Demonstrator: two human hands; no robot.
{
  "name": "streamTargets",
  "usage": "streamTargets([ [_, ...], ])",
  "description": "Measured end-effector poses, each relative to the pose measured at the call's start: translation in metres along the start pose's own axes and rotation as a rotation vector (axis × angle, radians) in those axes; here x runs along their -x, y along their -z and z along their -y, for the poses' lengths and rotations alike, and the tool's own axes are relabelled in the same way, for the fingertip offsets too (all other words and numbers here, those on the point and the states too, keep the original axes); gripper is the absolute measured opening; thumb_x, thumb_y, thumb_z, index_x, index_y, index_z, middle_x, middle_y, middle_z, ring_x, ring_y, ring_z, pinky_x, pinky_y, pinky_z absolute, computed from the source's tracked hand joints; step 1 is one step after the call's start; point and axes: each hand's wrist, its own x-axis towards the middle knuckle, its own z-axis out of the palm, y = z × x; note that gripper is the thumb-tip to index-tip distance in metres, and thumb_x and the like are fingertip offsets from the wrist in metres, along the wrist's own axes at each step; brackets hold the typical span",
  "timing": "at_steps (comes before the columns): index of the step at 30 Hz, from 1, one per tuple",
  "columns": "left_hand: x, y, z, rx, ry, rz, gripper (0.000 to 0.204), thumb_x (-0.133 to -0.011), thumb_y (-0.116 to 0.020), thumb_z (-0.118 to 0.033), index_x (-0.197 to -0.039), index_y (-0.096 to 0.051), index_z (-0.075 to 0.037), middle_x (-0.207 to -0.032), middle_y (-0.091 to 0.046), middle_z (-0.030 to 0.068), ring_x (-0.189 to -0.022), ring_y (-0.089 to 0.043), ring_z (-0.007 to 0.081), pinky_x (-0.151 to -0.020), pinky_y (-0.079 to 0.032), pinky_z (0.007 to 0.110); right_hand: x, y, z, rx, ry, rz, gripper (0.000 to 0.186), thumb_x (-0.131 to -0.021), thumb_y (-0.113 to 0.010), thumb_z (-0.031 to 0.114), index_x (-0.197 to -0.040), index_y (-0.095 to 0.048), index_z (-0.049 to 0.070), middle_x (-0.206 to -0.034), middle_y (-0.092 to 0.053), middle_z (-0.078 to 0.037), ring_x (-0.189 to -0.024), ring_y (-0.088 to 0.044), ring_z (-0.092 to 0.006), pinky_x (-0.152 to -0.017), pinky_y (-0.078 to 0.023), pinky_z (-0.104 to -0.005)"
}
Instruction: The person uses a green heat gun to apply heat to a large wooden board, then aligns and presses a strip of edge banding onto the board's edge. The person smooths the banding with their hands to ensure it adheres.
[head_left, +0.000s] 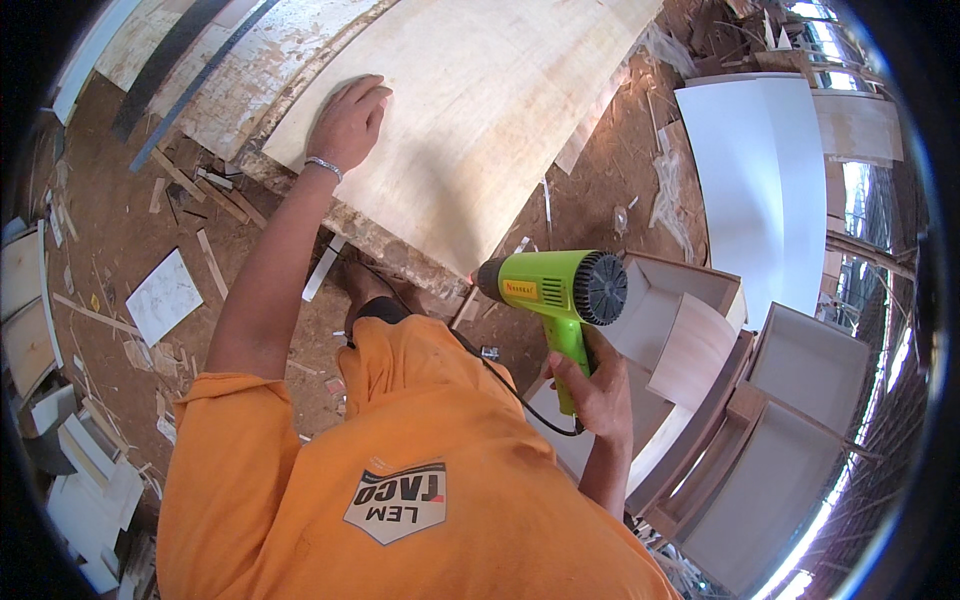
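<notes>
My right hand [598, 390] is wrapped round the handle of a lime-green heat gun [545, 285] with a black rear vent. Its dark nozzle points left, close to the near right corner of a pale wooden panel [460, 110]. A black cord [500, 385] runs from the handle's foot across the front of my orange shirt. My left hand [350, 122] lies on the panel near its left edge, fingers laid on the surface and holding nothing. The panel rests on a worn, stained workbench [375, 240].
Dark strips [205, 80] lie across boards at the far left. Wood scraps and a white square offcut [164, 297] litter the dirt floor. On the right stand a large white sheet [755, 180] and several open box-like cabinet pieces [765, 480]. More offcuts [95, 495] pile up at lower left.
</notes>
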Motion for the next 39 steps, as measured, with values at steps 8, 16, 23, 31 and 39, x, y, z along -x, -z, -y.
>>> streamTargets([
  [8,0.0,0.001,0.0,0.027,-0.015,-0.039,0.025,-0.104,-0.055,-0.018,-0.123,-0.07,-0.01,-0.143,-0.062,0.0058,-0.131,-0.058,0.0283,-0.113,-0.047,0.042,-0.002,0.002,-0.002,0.039,0.024,0.016,0.044,-0.09,-0.073,0.023,-0.121,-0.066,-0.007,-0.085,-0.072,-0.009,-0.077,-0.068,-0.0147,-0.07,-0.054,-0.0313],
  [16,0.0,0.001,-0.002,-0.013,-0.002,-0.031,0.025,-0.105,-0.055,-0.021,-0.123,-0.069,-0.012,-0.143,-0.061,0.0053,-0.131,-0.057,0.0273,-0.113,-0.046,0.043,-0.008,0.003,-0.002,-0.044,-0.011,0.004,0.047,-0.091,-0.071,0.02,-0.128,-0.063,-0.007,-0.091,-0.071,-0.01,-0.078,-0.068,-0.0151,-0.069,-0.055,-0.0307],
  [23,0.0,0.0,0.0,0.005,0.003,-0.02,0.026,-0.106,-0.054,-0.022,-0.125,-0.069,-0.012,-0.144,-0.061,0.0046,-0.132,-0.056,0.0262,-0.115,-0.045,0.042,-0.014,0.002,0.001,-0.1,-0.04,-0.071,0.041,-0.091,-0.071,0.019,-0.123,-0.066,-0.005,-0.085,-0.072,-0.009,-0.079,-0.068,-0.0161,-0.072,-0.054,-0.0347],
  [31,0.0,0.001,0.0,0.016,0.003,-0.011,0.025,-0.105,-0.055,-0.02,-0.124,-0.07,-0.011,-0.145,-0.061,0.0055,-0.134,-0.055,0.0266,-0.116,-0.044,0.042,-0.022,0.006,0.004,-0.121,-0.026,-0.065,0.044,-0.092,-0.071,0.02,-0.129,-0.064,-0.004,-0.087,-0.073,-0.01,-0.079,-0.069,-0.0164,-0.072,-0.054,-0.0343],
  [39,0.0,0.0,0.002,0.009,-0.002,-0.014,0.026,-0.104,-0.057,-0.018,-0.124,-0.07,-0.011,-0.145,-0.061,0.0058,-0.134,-0.055,0.0269,-0.116,-0.044,0.042,-0.029,0.006,0.007,-0.138,-0.003,-0.116,0.046,-0.092,-0.072,0.02,-0.13,-0.064,-0.005,-0.088,-0.073,-0.01,-0.08,-0.069,-0.0165,-0.073,-0.054,-0.0341],
])
